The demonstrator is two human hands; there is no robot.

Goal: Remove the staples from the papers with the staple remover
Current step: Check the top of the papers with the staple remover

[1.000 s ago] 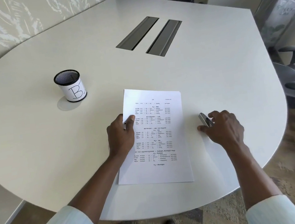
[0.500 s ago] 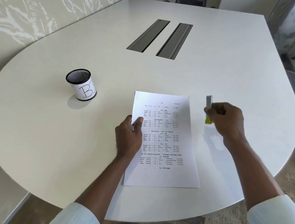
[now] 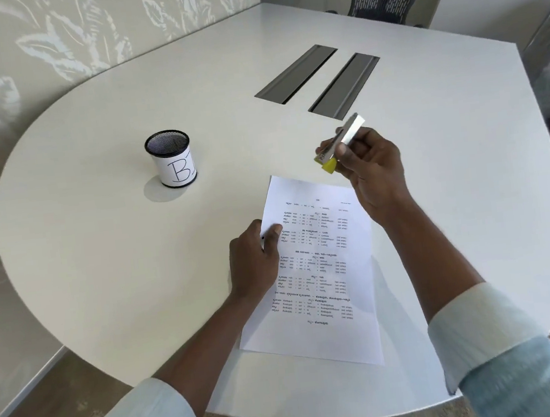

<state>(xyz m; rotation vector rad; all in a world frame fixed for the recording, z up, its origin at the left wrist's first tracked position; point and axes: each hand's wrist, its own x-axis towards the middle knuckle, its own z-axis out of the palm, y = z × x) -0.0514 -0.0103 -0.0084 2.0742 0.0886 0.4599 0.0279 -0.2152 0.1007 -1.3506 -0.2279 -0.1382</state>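
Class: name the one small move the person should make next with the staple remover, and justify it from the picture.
Probably lower the right hand, bringing the staple remover down to the papers. It is held in the air beyond their far right corner, while the left hand holds their left edge. Which corner is stapled cannot be told.

The staple remover is shiny metal with a yellow plastic end; the papers are matt white; the table is smooth and matt.

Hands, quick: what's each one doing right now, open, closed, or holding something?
Left hand: pinches the left edge of the papers, thumb on top.
Right hand: grips the staple remover, up in the air.
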